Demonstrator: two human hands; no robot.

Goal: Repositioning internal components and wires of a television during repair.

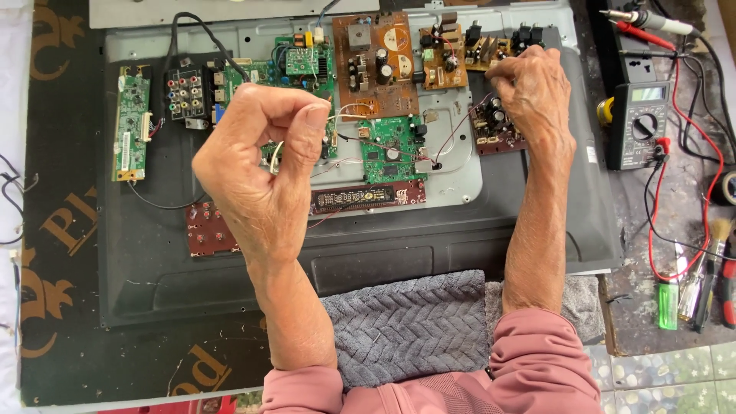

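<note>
1. The left hand [261, 165] is raised above the opened television back panel [153, 261], its thumb and forefinger pressed together on a thin pale wire [274, 156]. The rest of the fingers curl inward. Lifting the wire this way keeps it clear of the boards beneath, I judge.
2. The right hand [537, 96] rests near the panel's far right corner, fingertips bent down onto a small brown circuit board [491, 47]. Whether they pinch a part or merely press it cannot be told, since the knuckles hide the tips.
3. Just below that hand lies a dark red board with capacitors [494, 126], from which thin wires run towards the green main board [391, 149] at the panel's middle.
4. A large brown power board [376, 65] sits at the far edge, between the two hands. A narrow green board [130, 123] lies along the left edge, and a red button board [208, 230] sits nearer the person, left of the wrist.
5. A grey knitted cloth [406, 326] pads the near edge under the forearms, probably for comfort.
6. Off the panel's right edge stand a digital multimeter [638, 123] with red test leads [694, 176], a green lighter [668, 303] and a brush [717, 245], all within the right hand's easy reach.
</note>
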